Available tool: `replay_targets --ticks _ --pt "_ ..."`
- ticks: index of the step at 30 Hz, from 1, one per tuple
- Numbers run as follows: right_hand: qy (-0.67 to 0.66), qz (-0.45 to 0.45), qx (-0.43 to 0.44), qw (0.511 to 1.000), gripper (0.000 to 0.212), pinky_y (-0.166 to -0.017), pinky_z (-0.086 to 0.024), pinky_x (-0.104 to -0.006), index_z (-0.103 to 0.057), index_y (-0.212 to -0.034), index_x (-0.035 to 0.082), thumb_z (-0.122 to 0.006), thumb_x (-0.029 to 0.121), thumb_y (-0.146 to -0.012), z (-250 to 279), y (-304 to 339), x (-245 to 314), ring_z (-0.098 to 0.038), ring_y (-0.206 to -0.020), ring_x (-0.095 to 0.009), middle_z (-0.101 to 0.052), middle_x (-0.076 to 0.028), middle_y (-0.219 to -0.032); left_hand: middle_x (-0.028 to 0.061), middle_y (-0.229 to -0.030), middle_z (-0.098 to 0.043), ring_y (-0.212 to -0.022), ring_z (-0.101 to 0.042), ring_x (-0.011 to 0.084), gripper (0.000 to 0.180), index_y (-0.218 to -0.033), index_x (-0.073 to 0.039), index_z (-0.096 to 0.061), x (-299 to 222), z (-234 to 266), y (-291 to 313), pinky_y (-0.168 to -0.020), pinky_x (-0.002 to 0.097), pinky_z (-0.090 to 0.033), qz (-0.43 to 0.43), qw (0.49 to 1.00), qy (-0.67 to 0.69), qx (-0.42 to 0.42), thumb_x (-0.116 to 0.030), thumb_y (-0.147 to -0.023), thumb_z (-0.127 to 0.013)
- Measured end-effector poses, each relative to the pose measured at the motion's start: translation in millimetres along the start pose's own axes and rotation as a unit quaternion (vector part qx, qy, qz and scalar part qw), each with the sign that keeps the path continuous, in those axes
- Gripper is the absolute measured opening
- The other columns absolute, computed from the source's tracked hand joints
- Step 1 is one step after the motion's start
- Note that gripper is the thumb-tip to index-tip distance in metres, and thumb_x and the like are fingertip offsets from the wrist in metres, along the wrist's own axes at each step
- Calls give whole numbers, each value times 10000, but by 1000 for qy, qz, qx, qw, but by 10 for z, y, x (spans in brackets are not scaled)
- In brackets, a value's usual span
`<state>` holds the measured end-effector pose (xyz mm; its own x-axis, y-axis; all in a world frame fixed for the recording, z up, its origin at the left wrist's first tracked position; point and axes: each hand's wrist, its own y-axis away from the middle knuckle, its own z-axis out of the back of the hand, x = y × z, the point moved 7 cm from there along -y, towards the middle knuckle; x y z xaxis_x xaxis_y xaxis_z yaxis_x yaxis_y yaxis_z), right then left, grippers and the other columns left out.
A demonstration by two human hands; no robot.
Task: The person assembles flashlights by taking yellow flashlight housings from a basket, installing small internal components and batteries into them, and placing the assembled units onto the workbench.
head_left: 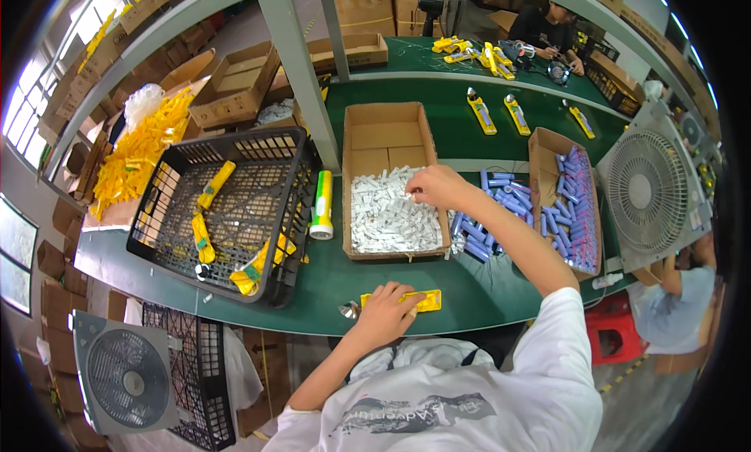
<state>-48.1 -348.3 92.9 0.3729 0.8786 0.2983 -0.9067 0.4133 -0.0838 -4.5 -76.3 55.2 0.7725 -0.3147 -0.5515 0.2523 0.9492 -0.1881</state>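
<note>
My left hand [382,314] lies over a yellow flashlight casing [428,301] at the front edge of the green bench, its fingers curled on it. A silver reflector head [350,310] sticks out left of that hand. My right hand [436,188] reaches into a cardboard box [389,127] holding a heap of small white parts [387,217]. Its fingertips are pinched together at the heap's upper right, with a white part between them; the fingers partly hide it.
Left stands a black plastic crate [168,252] with several yellow casings; a green-yellow flashlight [321,206] stands beside it. Purple battery cells [512,195] lie right of the white parts, near another carton [540,148]. Fans [643,188] flank the bench. A person [540,34] works across it.
</note>
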Motion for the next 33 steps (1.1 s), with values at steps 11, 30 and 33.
replay_targets --ticks 11,30,33 --pt "-645 -172 -188 720 227 -739 -593 -253 -725 -1192 -62 -717 22 -981 -220 1620 497 -759 -903 -158 -789 -117 -1008 108 -1194 -719 -1177 -617 326 129 -887 -43 -710 167 -230 -78 -1053 486 -443 0 991 128 -30 -158 -868 -765" --pt "-193 -135 -27 971 166 -587 -541 -330 -803 -964 34 -831 178 -885 -622 2016 895 -710 -619 -239 -748 -125 -763 102 -1143 -726 -990 -663 309 111 -876 -21 -669 150 -270 -85 -952 427 -482 15 989 130 -68 -111 -909 -726" --pt "-245 -158 34 956 161 -634 -554 -331 -799 -964 9 -820 147 -883 -627 1811 885 -720 -677 -255 -744 -141 -809 101 -1124 -727 -970 -666 304 111 -846 -24 -658 161 -272 -83 -957 420 -483 14 988 131 -80 -100 -894 -723"
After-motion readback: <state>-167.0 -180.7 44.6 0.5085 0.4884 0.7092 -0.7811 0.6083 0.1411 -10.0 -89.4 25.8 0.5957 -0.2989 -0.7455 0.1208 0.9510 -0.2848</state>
